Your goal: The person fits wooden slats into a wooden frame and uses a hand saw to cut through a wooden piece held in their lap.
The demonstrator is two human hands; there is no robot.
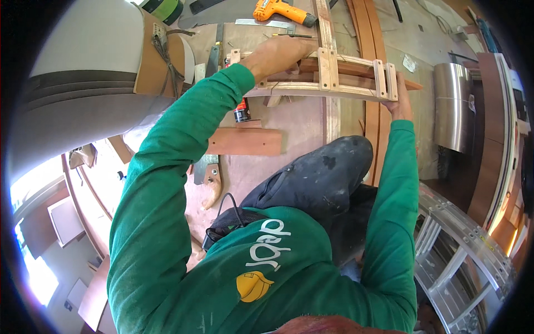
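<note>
A long, narrow wooden frame point(300, 89) of light rails and short cross-pieces lies across the space ahead of me. My left hand point(281, 55) reaches over its far rail, left of the middle cross-piece, with the fingers curled around the rail; their tips are partly hidden. At the right end, my right hand point(401, 103) is closed on the frame beside a pair of upright cross-pieces point(386, 80). A reddish-brown wooden strip point(356, 68) runs lengthwise between the rails, its pointed end sticking out past my right hand.
Beyond the frame lie an orange cordless drill point(283, 11) and a metal square point(261, 23). A handsaw point(210, 178), a drilled brown board point(247, 141) and a small can point(242, 111) sit to the left. Long planks point(371, 133) run beside my knee; an aluminium ladder point(461, 250) stands right.
</note>
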